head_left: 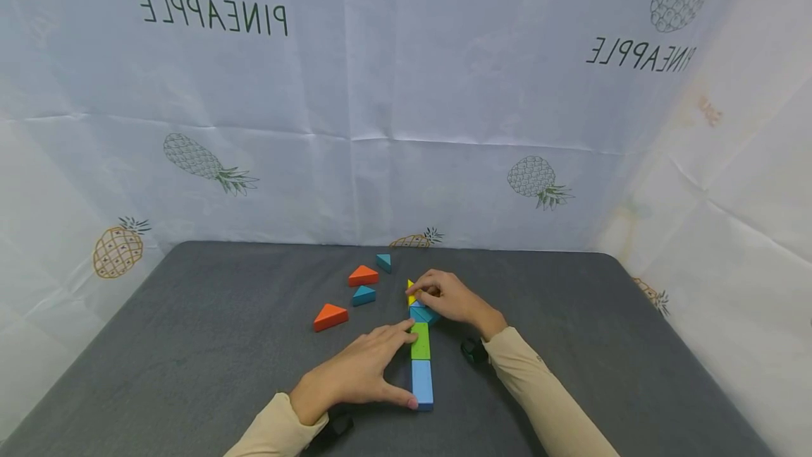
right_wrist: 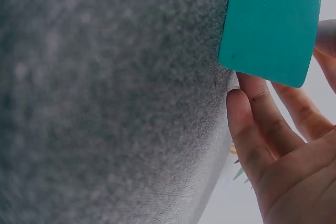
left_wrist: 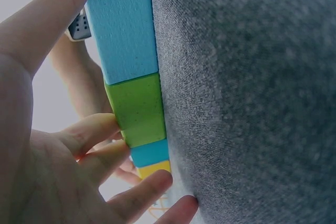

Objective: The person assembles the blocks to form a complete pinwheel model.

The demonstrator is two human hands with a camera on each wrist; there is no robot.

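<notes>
Evidently, the step in hand is setting blocks end to end on the bench [head_left: 190,372]: against the near end of the green block [head_left: 421,341] sits a light-blue block [head_left: 422,384], just beyond its far end lie teal wedges [head_left: 420,315], one jutting rightward, and past those, a yellow piece [head_left: 411,293]. The left hand [head_left: 360,370] is spread, fingertips touching the green block's left side, thumb on the light-blue block. The right hand [head_left: 452,298], beyond the green block and to its right, seems to pinch the yellow piece between thumb and forefinger; how firmly, I cannot tell. The next move, I judge, calls for squaring the yellow piece in line with the green block, the left hand steadying, before turning to the orange triangles [head_left: 331,317] and loose teal triangles [head_left: 364,295] left of the green block and farther off.
</notes>
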